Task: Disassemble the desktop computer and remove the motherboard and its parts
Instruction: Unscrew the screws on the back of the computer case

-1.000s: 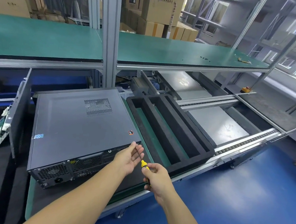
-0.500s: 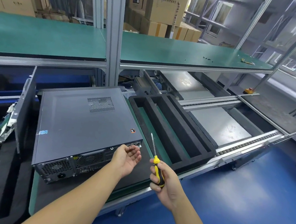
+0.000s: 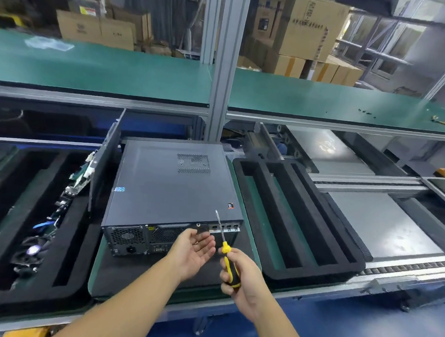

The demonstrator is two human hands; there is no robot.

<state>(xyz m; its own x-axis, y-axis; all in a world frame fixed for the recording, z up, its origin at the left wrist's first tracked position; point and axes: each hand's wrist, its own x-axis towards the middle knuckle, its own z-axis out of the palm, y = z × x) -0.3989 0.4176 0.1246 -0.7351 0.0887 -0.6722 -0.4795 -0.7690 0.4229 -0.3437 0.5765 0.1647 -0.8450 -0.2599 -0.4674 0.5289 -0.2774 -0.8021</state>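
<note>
The computer (image 3: 172, 191) lay flat on the counter (image 3: 95, 267), its lid closed, its long axis running near to far and its back panel facing the person. The left hand (image 3: 193, 253) was the closer one, just in front of that panel, palm up with fingers relaxed; whether a screw lay in it was too small to tell. The right hand (image 3: 240, 277), just right of it, gripped a screwdriver (image 3: 226, 252) by the handle, tip pointing up toward the case's near right corner. A black foam tray (image 3: 291, 218) sat to the right.
</note>
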